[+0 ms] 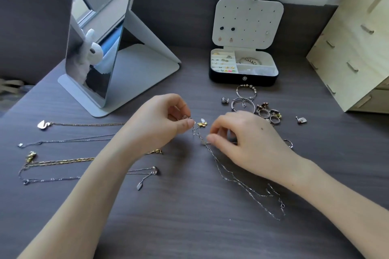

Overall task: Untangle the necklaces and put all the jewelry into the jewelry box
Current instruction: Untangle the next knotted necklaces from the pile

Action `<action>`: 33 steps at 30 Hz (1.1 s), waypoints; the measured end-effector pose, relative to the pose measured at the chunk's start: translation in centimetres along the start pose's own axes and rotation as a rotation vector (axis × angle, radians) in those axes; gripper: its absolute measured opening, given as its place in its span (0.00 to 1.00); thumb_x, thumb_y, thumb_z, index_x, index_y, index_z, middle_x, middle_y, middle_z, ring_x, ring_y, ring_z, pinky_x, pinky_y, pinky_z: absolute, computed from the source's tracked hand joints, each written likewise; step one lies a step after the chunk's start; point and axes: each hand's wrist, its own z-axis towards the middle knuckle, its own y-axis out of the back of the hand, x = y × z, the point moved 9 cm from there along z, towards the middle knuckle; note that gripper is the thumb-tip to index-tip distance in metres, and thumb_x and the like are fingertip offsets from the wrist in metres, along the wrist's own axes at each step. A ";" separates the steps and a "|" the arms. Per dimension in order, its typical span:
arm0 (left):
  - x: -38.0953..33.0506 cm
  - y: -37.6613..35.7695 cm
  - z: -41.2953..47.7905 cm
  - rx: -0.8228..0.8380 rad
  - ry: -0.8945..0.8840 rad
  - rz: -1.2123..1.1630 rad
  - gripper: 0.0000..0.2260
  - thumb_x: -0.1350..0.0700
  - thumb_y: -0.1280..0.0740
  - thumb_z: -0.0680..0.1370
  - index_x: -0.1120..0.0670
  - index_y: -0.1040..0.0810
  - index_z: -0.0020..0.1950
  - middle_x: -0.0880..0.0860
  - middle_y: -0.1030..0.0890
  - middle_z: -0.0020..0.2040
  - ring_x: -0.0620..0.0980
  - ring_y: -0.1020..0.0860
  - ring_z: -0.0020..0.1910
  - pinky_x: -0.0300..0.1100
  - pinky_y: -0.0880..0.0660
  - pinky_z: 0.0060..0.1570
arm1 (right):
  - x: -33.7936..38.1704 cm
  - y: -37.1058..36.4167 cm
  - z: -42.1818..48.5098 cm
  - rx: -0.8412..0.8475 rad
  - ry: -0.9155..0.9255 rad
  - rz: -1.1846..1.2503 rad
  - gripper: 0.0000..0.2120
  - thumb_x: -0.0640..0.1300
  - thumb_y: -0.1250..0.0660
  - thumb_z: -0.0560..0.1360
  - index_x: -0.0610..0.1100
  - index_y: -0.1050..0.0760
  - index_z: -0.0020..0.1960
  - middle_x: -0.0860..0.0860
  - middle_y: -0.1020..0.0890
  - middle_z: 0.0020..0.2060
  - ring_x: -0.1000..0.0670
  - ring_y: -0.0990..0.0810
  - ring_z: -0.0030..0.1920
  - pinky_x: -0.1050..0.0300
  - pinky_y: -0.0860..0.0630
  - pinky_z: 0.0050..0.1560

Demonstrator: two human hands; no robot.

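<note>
My left hand pinches a small silver pendant at the top of a tangled silver necklace, beside a gold butterfly charm. My right hand pinches the same chain a little lower, and the rest of the chain trails toward the near right. The open jewelry box stands at the back, with earrings on its lid and rings and a bracelet inside. Several straightened necklaces lie at the left, among them a swan pendant chain and a gold chain.
A heap of bangles and rings lies in front of the box, with a loose earring to its right. A standing mirror is at the back left. A wooden drawer unit is at the right.
</note>
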 end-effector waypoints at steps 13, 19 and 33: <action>-1.2 -2.9 -1.9 0.417 -0.090 0.225 0.07 0.58 0.26 0.70 0.50 0.22 0.36 0.43 0.20 0.34 0.50 0.22 0.37 0.44 0.27 0.39 | -1.4 0.3 -6.6 0.125 -0.104 0.023 0.12 0.64 0.42 0.65 0.57 0.32 0.39 0.62 0.29 0.33 0.59 0.30 0.41 0.67 0.33 0.39; -1.3 -4.6 -2.5 0.547 -0.131 0.228 0.07 0.58 0.26 0.71 0.48 0.22 0.39 0.44 0.19 0.35 0.50 0.22 0.37 0.46 0.25 0.41 | -1.7 0.6 -8.2 0.157 -0.105 0.009 0.13 0.65 0.42 0.65 0.57 0.31 0.39 0.62 0.29 0.32 0.60 0.31 0.39 0.67 0.35 0.37; -2.1 -4.8 -2.3 0.497 -0.130 0.005 0.05 0.52 0.26 0.68 0.50 0.20 0.41 0.49 0.18 0.38 0.51 0.21 0.38 0.47 0.24 0.44 | 0.2 0.9 -2.9 0.157 -0.169 0.324 0.10 0.59 0.31 0.66 0.54 0.20 0.40 0.65 0.21 0.34 0.58 0.26 0.34 0.66 0.31 0.37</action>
